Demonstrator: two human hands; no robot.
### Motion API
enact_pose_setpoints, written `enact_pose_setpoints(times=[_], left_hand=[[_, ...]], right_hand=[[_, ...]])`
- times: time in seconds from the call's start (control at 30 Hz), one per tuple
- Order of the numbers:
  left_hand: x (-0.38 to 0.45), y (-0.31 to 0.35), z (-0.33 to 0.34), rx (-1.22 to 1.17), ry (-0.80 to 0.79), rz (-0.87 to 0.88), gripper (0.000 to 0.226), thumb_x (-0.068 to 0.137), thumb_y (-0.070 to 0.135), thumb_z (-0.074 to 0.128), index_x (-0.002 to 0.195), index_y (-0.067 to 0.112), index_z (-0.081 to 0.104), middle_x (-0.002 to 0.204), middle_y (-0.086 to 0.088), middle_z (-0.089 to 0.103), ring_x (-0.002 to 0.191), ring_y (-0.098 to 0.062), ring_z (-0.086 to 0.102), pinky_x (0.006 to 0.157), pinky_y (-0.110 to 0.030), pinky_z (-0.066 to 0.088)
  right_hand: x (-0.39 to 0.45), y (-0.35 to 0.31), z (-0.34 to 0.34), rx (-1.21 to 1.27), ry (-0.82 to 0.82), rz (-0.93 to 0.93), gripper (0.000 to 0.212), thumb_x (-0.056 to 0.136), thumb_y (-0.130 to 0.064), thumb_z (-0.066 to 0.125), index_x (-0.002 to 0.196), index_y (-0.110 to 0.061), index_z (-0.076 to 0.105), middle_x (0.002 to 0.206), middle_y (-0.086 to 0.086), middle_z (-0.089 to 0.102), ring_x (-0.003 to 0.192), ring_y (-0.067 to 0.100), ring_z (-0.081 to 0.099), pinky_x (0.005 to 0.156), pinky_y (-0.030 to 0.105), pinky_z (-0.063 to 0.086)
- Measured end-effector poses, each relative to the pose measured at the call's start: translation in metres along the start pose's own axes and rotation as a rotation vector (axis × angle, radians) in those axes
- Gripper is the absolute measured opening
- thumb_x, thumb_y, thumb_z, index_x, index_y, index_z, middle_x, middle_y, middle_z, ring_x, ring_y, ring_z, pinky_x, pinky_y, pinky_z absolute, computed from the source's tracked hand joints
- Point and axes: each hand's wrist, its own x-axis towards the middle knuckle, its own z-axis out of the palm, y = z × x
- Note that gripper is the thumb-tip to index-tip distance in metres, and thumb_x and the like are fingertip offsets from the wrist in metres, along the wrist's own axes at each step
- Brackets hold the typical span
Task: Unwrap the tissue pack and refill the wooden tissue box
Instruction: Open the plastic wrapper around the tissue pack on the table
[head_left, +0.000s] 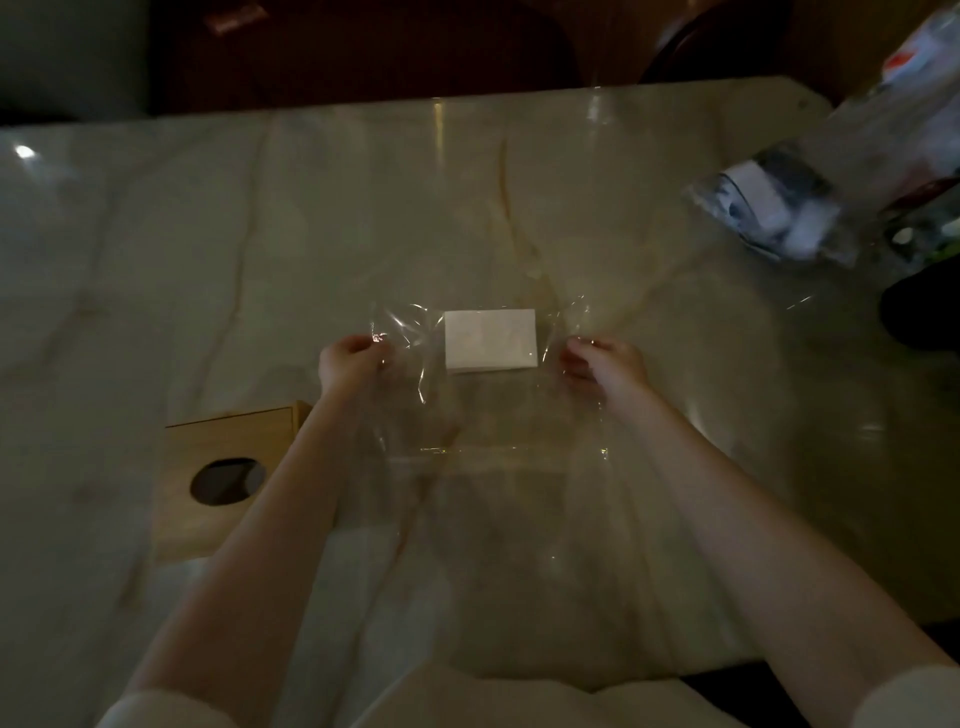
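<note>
While the white tissue stack (490, 339) lies flat on the marble surface (208, 234) with its long axis left to right, the left hand (352, 362) and right hand (602, 364) each pinch the clear wrapper (415, 332) at either end, equally near, the wooden box (228, 467) lying toward the person from the stack, beside the left arm.

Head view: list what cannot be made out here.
- Wooden tissue box: its right side is hidden by the left forearm; inside the round hole it is too dark.
- Clear bag at right: contents blurred, cut by the edge.
- Fingers: curled under both hands, pinching the clear wrap.
</note>
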Motion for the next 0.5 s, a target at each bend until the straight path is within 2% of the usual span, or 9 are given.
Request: enact_pose_setpoints(times=[0.03, 0.07, 0.17, 0.23, 0.37, 0.5], left_hand=[[-0.003, 0.001, 0.000, -0.019, 0.003, 0.020, 0.004, 0.074, 0.012, 0.067, 0.076, 0.013, 0.071, 0.064, 0.001, 0.063, 0.062, -0.014, 0.059, 0.073, -0.030, 0.052], [-0.006, 0.001, -0.001, -0.056, 0.009, 0.037, 0.005, 0.075, 0.013, 0.066, 0.072, 0.014, 0.070, 0.062, 0.002, 0.063, 0.059, -0.011, 0.058, 0.067, -0.027, 0.051], [-0.019, 0.004, -0.001, -0.252, 0.049, 0.093, 0.007, 0.080, 0.016, 0.063, 0.076, 0.013, 0.069, 0.065, 0.002, 0.065, 0.052, -0.001, 0.058, 0.054, -0.015, 0.049], [-0.031, 0.008, 0.000, -0.371, 0.099, 0.103, 0.010, 0.080, 0.016, 0.063, 0.071, 0.018, 0.067, 0.067, 0.003, 0.068, 0.059, -0.002, 0.063, 0.054, -0.014, 0.049], [-0.054, 0.012, 0.006, -0.477, 0.098, 0.132, 0.007, 0.081, 0.014, 0.063, 0.074, 0.014, 0.065, 0.067, 0.001, 0.068, 0.058, -0.003, 0.066, 0.053, -0.014, 0.051], [-0.063, 0.014, -0.004, -0.468, 0.112, 0.181, 0.008, 0.081, 0.017, 0.064, 0.073, 0.018, 0.063, 0.074, -0.002, 0.068, 0.069, -0.011, 0.067, 0.061, -0.020, 0.053]], right_hand=[[-0.002, -0.002, -0.001, 0.005, 0.003, -0.013, 0.011, 0.081, -0.010, 0.064, 0.071, -0.015, 0.062, 0.045, -0.007, 0.065, 0.042, 0.005, 0.061, 0.043, 0.019, 0.051], [-0.004, -0.004, -0.002, 0.017, 0.010, -0.036, 0.012, 0.080, -0.010, 0.064, 0.070, -0.016, 0.063, 0.043, -0.008, 0.065, 0.041, 0.004, 0.060, 0.043, 0.018, 0.051], [-0.012, -0.011, -0.004, 0.123, 0.027, -0.115, 0.014, 0.083, -0.007, 0.062, 0.071, -0.016, 0.062, 0.044, -0.012, 0.065, 0.043, 0.001, 0.061, 0.044, 0.013, 0.050], [-0.020, -0.014, -0.003, 0.159, 0.013, -0.188, 0.014, 0.085, -0.007, 0.059, 0.074, -0.016, 0.061, 0.047, -0.014, 0.067, 0.047, -0.001, 0.062, 0.047, 0.011, 0.049], [-0.037, -0.015, 0.000, 0.116, -0.009, -0.317, 0.018, 0.087, -0.008, 0.056, 0.073, -0.017, 0.061, 0.052, -0.015, 0.068, 0.051, 0.000, 0.063, 0.053, 0.013, 0.050], [-0.046, -0.019, -0.006, 0.118, -0.007, -0.356, 0.020, 0.089, -0.007, 0.054, 0.071, -0.016, 0.057, 0.051, -0.014, 0.068, 0.049, 0.000, 0.063, 0.048, 0.016, 0.049]])
